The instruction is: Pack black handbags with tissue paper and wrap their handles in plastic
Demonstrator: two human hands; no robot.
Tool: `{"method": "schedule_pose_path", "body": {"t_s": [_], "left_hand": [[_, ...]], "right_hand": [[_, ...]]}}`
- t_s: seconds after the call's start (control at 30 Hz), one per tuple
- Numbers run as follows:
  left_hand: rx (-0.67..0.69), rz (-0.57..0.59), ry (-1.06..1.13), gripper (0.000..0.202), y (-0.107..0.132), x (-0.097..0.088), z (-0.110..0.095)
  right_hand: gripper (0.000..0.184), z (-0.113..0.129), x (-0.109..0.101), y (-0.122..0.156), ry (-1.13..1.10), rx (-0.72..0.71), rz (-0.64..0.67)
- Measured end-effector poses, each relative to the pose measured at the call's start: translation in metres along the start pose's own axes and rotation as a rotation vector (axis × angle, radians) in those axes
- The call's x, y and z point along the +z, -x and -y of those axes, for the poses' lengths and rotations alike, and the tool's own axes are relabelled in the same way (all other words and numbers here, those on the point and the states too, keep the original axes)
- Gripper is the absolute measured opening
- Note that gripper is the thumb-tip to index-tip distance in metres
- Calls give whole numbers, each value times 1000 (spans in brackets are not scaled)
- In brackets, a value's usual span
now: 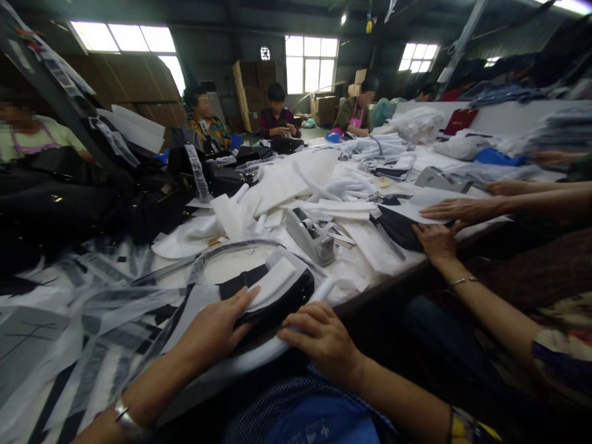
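Note:
A black bag (300, 288) with small gold fittings lies in front of me, a white padding strip (274, 285) on top. My left hand (222, 324) rests on its near left side with fingers stretched out, the fingertips touching the strip. Beside the bag, at the table's edge, my right hand (324, 336) curls its fingers around a white foam tube (266, 353). The tube runs along the near edge on both sides of that hand. A long dark handle with a clear wrapping (231, 245) arches behind the bag.
A grey tape dispenser (308, 237) stands just beyond the bag. Plastic-wrapped straps (99, 351) cover the left side. White foam sheets (296, 179) and tubes heap the middle. At right, a co-worker's hands (439, 225) press paper onto a black piece. Black bags (60, 203) are piled at left.

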State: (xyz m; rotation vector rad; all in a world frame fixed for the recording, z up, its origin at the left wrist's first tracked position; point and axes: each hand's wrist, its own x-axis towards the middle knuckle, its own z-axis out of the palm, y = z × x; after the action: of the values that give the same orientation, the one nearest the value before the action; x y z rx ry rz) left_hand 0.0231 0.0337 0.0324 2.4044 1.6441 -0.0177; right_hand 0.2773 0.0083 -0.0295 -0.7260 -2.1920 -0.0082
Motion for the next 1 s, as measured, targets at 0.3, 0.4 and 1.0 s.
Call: {"method": "schedule_pose_path", "body": {"t_s": [0.3, 0.4, 1.0], "left_hand": [[109, -181, -64, 88, 10, 28, 3], [132, -340, -157, 79, 13, 51, 4], [-17, -463, -412, 59, 5, 73, -38]], "right_hand": [[13, 3, 73, -16, 87, -5, -242], [18, -2, 64, -15, -1, -42, -226], [31, -42, 36, -18, 60, -33, -100]]}}
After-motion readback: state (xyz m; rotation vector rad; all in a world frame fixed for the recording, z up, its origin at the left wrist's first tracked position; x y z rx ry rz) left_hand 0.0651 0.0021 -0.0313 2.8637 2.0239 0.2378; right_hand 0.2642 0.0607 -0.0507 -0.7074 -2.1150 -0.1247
